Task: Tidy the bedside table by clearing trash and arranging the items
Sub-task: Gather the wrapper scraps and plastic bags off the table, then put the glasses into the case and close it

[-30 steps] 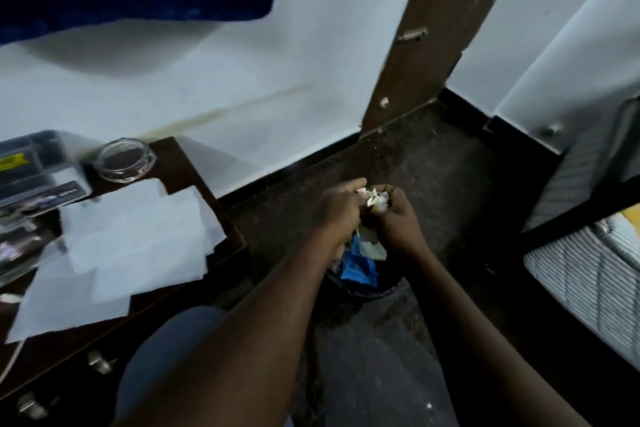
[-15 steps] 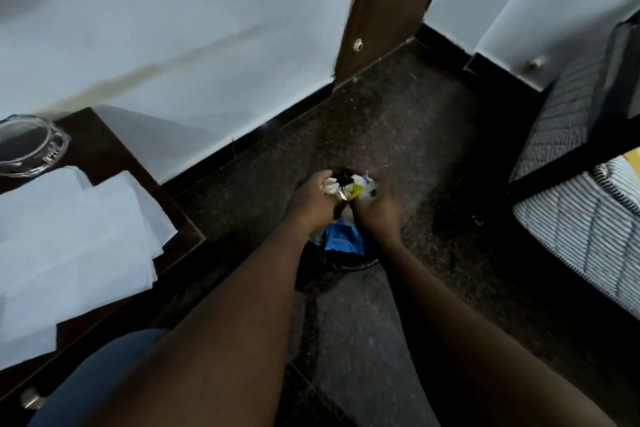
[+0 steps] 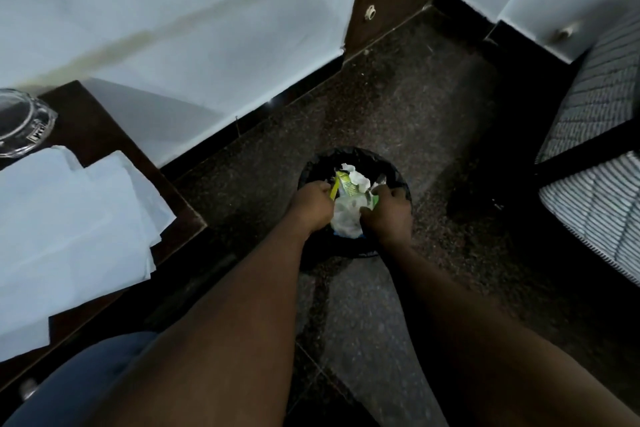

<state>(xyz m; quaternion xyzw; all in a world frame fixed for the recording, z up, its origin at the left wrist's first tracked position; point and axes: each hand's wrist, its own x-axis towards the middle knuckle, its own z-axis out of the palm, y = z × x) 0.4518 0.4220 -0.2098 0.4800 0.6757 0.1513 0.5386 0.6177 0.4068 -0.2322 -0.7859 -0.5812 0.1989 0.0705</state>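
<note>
Both hands over the bin (image 3: 394,166) on the floor, right of the table (image 3: 104,135). Left hand (image 3: 311,206) and right hand (image 3: 389,213) curled around the trash (image 3: 349,204): crumpled paper and wrappers, probably light, soft, springy. Best gathered from the sides. Papers (image 3: 69,229) remain on the table.

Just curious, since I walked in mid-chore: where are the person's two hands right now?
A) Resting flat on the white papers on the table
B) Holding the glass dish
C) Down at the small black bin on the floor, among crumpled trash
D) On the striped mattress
C: the left hand and right hand are over the black bin, on either side of the crumpled trash in it.
</note>
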